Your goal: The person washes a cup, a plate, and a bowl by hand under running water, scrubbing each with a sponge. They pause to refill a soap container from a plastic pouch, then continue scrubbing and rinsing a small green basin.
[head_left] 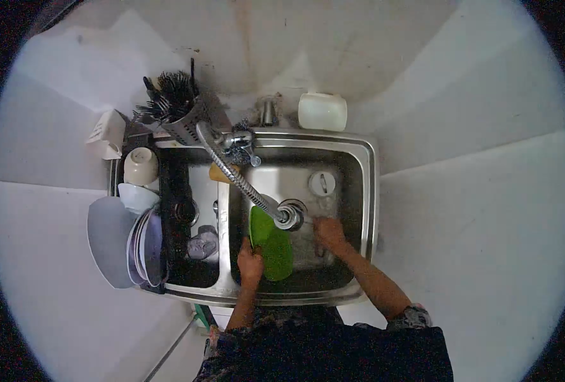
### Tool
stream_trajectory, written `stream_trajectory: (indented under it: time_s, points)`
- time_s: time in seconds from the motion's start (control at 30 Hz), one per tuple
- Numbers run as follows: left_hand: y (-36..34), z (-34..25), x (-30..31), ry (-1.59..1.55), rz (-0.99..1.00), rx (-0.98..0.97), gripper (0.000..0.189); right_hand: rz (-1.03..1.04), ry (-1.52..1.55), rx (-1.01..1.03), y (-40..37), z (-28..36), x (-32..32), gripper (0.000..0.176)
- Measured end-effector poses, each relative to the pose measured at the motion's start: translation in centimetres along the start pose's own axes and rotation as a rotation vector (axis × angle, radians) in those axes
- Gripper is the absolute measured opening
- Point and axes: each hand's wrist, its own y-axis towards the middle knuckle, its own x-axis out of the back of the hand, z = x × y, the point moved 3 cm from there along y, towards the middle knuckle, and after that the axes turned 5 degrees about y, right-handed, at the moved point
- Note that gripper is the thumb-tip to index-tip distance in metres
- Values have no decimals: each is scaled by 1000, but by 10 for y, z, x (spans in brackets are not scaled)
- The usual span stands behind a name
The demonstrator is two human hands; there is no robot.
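Observation:
In the right basin of the steel sink (370, 191), my left hand (250, 264) grips the left edge of a bright green dish (275, 254). The dish is tilted, and its upper part lies partly behind the faucet. My right hand (330, 234) is closed just right of the faucet head (290, 215); a thin pale line shows by its fingers, too small to name. Above that hand, a round white lid-like piece (322, 184) lies on the basin floor. A flexible metal faucet hose (238, 175) arches over the basin.
On the left rack stand plates (147, 248), a large grey dish (109, 242), a white bowl (138, 198) and a cream cup (141, 167). Behind are a cutlery holder (190, 122) and a white container (322, 112). A crumpled grey item (203, 242) lies in the left basin.

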Motion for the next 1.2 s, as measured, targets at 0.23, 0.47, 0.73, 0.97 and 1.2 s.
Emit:
stream_trajectory:
  time_s: [0.23,0.47,0.73,0.97,1.2]
  points:
    - [8,30,-4,-114,56,101,34,-411,970,-34,39,9,169,17]
    - [9,7,5,-153,123,201,37,-808,204,121,153,8,263,19]
    - [5,11,1,-230,12,-57,38,-630,196,65,183,16,240,23]
    - [1,-16,19,-178,18,26,35,-580,443,202,211,-23,226,19]
    - [6,2,5,-251,-4,-20,36,-219,1574,-16,152,-15,255,21]
